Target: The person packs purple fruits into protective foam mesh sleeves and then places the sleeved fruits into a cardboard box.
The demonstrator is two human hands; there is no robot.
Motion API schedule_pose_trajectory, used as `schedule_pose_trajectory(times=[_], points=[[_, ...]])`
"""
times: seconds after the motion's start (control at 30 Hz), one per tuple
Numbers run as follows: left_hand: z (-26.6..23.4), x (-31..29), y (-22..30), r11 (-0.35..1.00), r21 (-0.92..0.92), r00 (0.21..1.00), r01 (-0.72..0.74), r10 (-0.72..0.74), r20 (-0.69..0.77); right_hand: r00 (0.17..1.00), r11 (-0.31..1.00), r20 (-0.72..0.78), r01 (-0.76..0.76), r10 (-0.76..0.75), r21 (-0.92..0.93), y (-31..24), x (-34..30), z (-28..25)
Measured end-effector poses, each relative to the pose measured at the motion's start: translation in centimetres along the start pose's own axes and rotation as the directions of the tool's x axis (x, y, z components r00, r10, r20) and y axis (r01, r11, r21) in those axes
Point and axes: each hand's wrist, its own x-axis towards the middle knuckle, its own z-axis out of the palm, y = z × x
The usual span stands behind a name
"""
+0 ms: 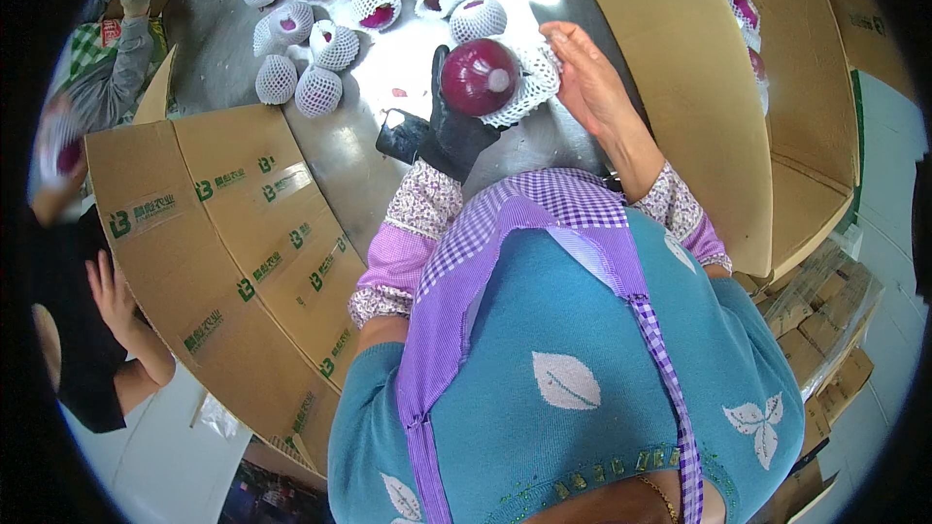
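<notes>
My left hand [456, 131], in a black glove, is closed round the underside of a round, glossy purple-red head [479, 77] that looks like a small red cabbage, with a pale disc on its side. A white foam net sleeve [532, 87] lies against its right side, partly behind it. My bare right hand [594, 78] is at the sleeve's right edge, its fingers fairly straight; the thumb is hidden, and the hand seems to grip the net there. Beyond my hands, several similar purple-red pieces in foam net sleeves [377, 5] lie on the metal table [218, 15].
An open cardboard box [670, 58] stands close on my right, with netted pieces [746, 10] visible beyond its flap. Printed cardboard [223, 233] rises at my left. Other people's arms [126, 68] show at the far left. Wrapped cartons [825, 320] are stacked at the right.
</notes>
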Motion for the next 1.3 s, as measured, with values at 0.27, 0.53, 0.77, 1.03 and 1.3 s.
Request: schedule_pose_trajectory(times=[0.27, 0.53, 0.77, 1.03, 1.3], points=[[0.9, 0.4, 0.6, -0.175, 0.926, 0.793, -0.335, 0.477, 0.378, 0.93, 0.626, 0.248, 0.367, -0.273, -0.688, -1.2, -2.8, 2.9], [6.2, -1.2, 4.2, 0.227, 0.953, 0.861, -0.203, 0.505, 0.063, 0.985, 0.99, 0.129, 0.123, -0.113, -0.067, -1.0, -2.1, 0.4], [7.2, -1.6, 4.6, 0.36, 0.905, 0.889, -0.228, 0.455, 0.043, 0.914, 0.738, 0.188, 0.401, -0.359, -0.542, -1.1, -2.2, 1.0], [8.2, -1.4, 4.0, 0.427, 0.855, 0.869, -0.294, 0.492, 0.053, 0.962, 0.937, 0.15, 0.258, -0.227, -0.235, -1.7, -2.4, 0.7], [6.6, -0.9, 3.9, 0.661, 0.732, 0.905, -0.166, 0.396, -0.152, 0.943, 0.829, 0.16, 0.333, -0.293, -0.449, -2.5, -3.0, 1.2]])
